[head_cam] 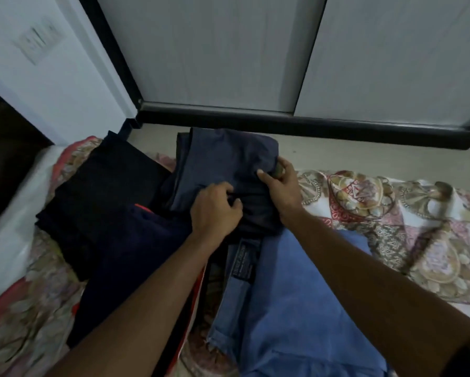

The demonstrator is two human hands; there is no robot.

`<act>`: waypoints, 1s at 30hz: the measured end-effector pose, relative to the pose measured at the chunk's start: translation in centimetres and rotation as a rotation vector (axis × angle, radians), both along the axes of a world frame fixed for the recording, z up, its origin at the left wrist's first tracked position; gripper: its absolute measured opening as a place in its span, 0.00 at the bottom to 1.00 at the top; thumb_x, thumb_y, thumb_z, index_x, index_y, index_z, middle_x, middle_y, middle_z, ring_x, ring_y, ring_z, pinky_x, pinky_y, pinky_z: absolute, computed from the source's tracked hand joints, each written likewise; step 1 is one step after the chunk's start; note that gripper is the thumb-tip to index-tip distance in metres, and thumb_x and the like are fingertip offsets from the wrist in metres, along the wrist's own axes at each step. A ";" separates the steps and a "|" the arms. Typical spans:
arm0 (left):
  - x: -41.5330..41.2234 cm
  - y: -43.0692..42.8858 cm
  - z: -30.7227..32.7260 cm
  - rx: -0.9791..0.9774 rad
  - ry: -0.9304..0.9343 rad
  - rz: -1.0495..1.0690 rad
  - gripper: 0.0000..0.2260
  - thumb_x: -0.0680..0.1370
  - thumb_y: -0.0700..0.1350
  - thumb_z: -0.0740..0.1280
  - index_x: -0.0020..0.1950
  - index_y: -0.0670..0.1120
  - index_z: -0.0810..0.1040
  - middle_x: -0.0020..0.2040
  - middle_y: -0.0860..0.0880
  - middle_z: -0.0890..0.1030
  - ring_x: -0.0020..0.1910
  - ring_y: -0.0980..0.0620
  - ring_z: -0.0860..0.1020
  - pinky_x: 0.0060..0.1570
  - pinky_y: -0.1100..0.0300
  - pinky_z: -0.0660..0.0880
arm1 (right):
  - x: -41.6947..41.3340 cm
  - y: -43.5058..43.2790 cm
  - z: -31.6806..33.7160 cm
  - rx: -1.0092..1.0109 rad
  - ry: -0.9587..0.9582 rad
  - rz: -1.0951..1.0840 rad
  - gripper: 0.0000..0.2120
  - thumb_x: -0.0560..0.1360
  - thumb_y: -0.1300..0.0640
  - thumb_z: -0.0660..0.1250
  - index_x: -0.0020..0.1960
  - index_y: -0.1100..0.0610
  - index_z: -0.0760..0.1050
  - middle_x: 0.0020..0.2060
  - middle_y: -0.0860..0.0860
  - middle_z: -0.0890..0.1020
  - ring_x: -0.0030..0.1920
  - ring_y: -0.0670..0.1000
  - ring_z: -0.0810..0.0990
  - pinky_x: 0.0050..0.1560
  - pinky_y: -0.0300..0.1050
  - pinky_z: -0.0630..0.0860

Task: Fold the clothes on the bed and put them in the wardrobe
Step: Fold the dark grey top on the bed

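Two hands on one folded slate-blue garment (223, 159), just in front of the shut wardrobe (214, 50): left hand (214, 208) curled into the near fold, right hand (280, 186) pinching the edge. Liable to fall open if lifted unevenly; no hand free for wardrobe doors.

readable text: none | dark sewn label (243, 263) sitting on the blue denim garment (229, 308) | place: lying just on the person's side of the left hand (214, 208), lower and to the left of the right hand (280, 189) | pale lines of lettering showing on the label, blurring too much to read
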State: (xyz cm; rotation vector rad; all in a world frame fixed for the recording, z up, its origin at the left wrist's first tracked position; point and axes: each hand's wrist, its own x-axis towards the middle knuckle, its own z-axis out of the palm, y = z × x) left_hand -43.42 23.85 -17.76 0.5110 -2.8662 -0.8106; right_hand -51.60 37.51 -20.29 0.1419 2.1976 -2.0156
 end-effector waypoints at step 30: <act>2.4 -5.4 6.9 -0.058 0.091 -0.278 0.10 0.74 0.43 0.73 0.54 0.45 0.83 0.55 0.44 0.81 0.58 0.45 0.76 0.61 0.55 0.71 | 4.6 7.3 10.3 0.991 0.282 0.452 0.21 0.79 0.47 0.65 0.70 0.51 0.72 0.70 0.55 0.72 0.69 0.62 0.70 0.63 0.57 0.72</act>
